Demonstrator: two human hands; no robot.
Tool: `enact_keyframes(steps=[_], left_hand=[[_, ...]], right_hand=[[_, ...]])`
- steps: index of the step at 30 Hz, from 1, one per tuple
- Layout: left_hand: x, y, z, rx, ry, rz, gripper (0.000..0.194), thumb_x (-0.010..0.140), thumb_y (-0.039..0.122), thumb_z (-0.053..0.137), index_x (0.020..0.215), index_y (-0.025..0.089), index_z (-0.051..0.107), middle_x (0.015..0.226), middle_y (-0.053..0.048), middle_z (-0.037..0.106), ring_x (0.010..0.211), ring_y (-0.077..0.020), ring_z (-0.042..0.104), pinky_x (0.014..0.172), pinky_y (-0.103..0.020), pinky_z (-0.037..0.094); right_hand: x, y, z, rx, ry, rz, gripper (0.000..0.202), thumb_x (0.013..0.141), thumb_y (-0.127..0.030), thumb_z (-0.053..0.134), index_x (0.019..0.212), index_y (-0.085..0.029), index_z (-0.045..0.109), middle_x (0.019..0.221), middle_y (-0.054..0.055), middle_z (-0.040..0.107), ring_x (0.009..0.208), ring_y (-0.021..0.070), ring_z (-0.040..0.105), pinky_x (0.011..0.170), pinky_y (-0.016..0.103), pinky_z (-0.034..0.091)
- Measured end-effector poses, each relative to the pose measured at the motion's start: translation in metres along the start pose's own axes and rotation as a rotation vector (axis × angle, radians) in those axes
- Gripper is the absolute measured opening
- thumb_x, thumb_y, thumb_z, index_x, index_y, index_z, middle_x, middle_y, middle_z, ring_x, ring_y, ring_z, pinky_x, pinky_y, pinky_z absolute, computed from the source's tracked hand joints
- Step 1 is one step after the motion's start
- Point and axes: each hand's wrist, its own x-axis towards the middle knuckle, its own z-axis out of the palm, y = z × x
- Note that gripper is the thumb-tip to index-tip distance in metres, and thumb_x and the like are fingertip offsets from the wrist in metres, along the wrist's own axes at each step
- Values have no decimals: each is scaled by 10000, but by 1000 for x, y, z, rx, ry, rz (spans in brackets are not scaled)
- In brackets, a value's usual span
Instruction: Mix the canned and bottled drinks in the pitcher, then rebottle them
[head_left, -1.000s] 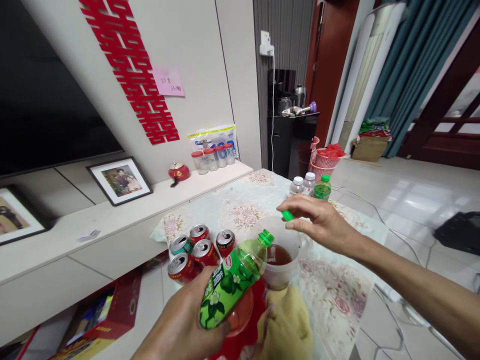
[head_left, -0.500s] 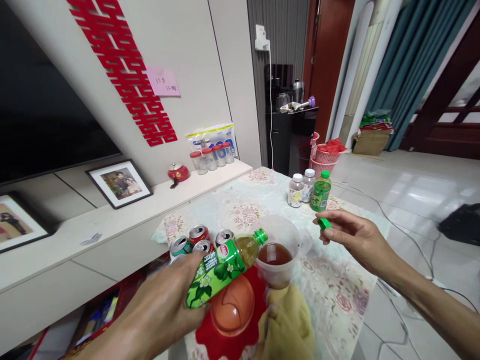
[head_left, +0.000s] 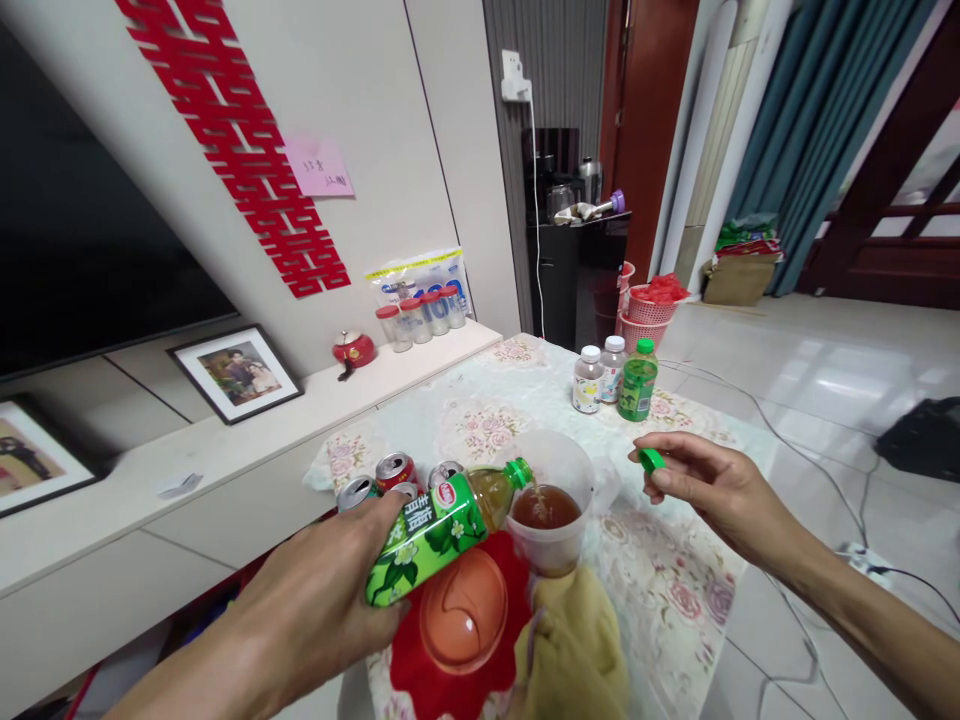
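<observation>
My left hand (head_left: pixel 341 570) is wrapped round a green-labelled drink bottle (head_left: pixel 439 530), tilted so its open neck lies over a clear plastic pitcher (head_left: pixel 559 550). Liquid streams from the mouth into the brown drink (head_left: pixel 546 507) inside. Between the thumb and fingers of my right hand (head_left: pixel 709 485) is a green bottle cap (head_left: pixel 651 460), held to the right of the pitcher. Below the bottle, an orange round lid-like piece (head_left: pixel 465 610) rests on a red scalloped mat (head_left: pixel 420 680). A yellow cloth (head_left: pixel 577 650) lies against the pitcher's near side.
Several opened drink cans (head_left: pixel 395 470) stand behind the bottle. Two white-capped bottles (head_left: pixel 587 382) and a green bottle (head_left: pixel 637 385) stand at the table's far right. Lidded jars (head_left: pixel 412 322) and a framed photo (head_left: pixel 236 372) sit on the cabinet. Cables (head_left: pixel 810 650) run across the floor.
Liquid now runs from the bottle into the pitcher, where none was flowing before. The bottle has shifted slightly left in view. My right hand still holds the cap.
</observation>
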Motion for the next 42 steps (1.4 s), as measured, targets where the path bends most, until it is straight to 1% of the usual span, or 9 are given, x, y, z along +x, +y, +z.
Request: enact_keyframes(steps=[5, 11, 15, 23, 28, 35, 38, 40, 42], left_hand=[[0, 1, -3, 29, 7, -7, 548, 688, 349, 565, 1216, 205, 596, 1062, -130, 750, 954, -391, 720, 745, -406, 475], [4, 7, -11, 73, -31, -11, 436, 667, 326, 551, 1089, 217, 576, 1051, -131, 742, 955, -398, 720, 735, -417, 467], [3, 8, -13, 68, -30, -14, 441, 663, 323, 557, 1095, 242, 579, 1100, -116, 749, 1011, -394, 726, 763, -407, 489], [4, 10, -18, 54, -43, -6, 474, 668, 320, 552, 1134, 236, 582, 1074, -119, 748, 962, -375, 731, 763, -421, 513], [4, 14, -22, 104, -47, -17, 472, 663, 322, 564, 1124, 225, 573, 1120, -147, 739, 1017, -414, 725, 793, -457, 524], [6, 18, -30, 177, -91, 5, 399, 664, 331, 571, 1047, 221, 552, 1066, -147, 745, 978, -431, 742, 770, -482, 546], [7, 17, -31, 183, -97, 7, 481, 661, 327, 577, 1129, 214, 565, 1082, -156, 753, 979, -442, 747, 775, -502, 565], [7, 19, -32, 190, -95, -2, 604, 662, 327, 587, 1250, 188, 562, 1115, -181, 755, 1014, -459, 743, 803, -523, 579], [6, 22, -35, 208, -101, -10, 740, 664, 326, 605, 1377, 145, 529, 1206, -225, 739, 1074, -475, 730, 855, -543, 586]], right_hand=[[0, 0, 1, -18, -30, 2, 402, 774, -469, 886, 1093, -251, 772, 804, 27, 746, 721, 194, 666, 736, 368, 533], [0, -2, 5, -6, -37, 6, 404, 760, -466, 891, 1076, -248, 765, 791, 25, 740, 696, 191, 653, 722, 371, 530], [-1, -4, 8, -8, -35, 20, 423, 741, -485, 893, 1061, -238, 768, 769, 28, 740, 686, 197, 661, 712, 373, 534], [-4, -3, 8, 8, -34, 43, 427, 738, -487, 903, 1063, -240, 778, 765, 23, 741, 694, 186, 662, 719, 358, 530], [-5, -3, 9, 24, -34, 48, 417, 735, -481, 912, 1056, -245, 787, 764, 18, 742, 697, 169, 653, 717, 334, 524], [-5, -2, 9, 30, -30, 62, 423, 713, -484, 926, 1040, -248, 796, 776, 21, 753, 702, 168, 657, 712, 323, 531], [-5, -2, 10, 12, -23, 53, 424, 719, -490, 919, 1043, -245, 797, 781, 27, 754, 698, 176, 661, 709, 332, 540], [-6, -4, 10, -3, -21, 46, 434, 715, -499, 916, 1043, -240, 796, 800, 38, 759, 700, 186, 667, 708, 346, 552], [-6, -5, 11, -26, -16, 42, 452, 712, -519, 910, 1045, -236, 795, 814, 48, 760, 711, 198, 674, 712, 360, 567]])
